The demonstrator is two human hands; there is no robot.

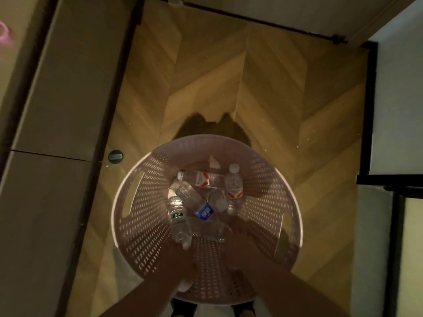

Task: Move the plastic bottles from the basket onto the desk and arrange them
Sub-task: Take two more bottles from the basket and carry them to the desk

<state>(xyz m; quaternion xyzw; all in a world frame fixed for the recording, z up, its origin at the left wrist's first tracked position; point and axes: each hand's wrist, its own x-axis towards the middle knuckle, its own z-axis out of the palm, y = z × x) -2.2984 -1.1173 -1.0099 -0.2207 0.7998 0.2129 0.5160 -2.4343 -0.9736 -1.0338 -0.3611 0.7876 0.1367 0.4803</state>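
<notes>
A round pink perforated basket [263,179] stands on the wooden floor below me. Several clear plastic bottles lie in its bottom: one with a green label [178,217], one with a blue label [203,211], and two with red and white labels [201,178] [233,186]. Both my arms reach down into the basket. My left hand [177,257] is at the lower end of the green-label bottle. My right hand [237,239] lies against a plain clear bottle [210,231]. Both hands are in deep shadow, so their grip is hidden.
A long beige cabinet-like surface [59,92] runs along the left. A white wall and a dark-framed glass panel [389,202] stand on the right. A small round black fitting [115,155] sits on the floor beside the basket. My feet [184,310] show under the basket's near rim.
</notes>
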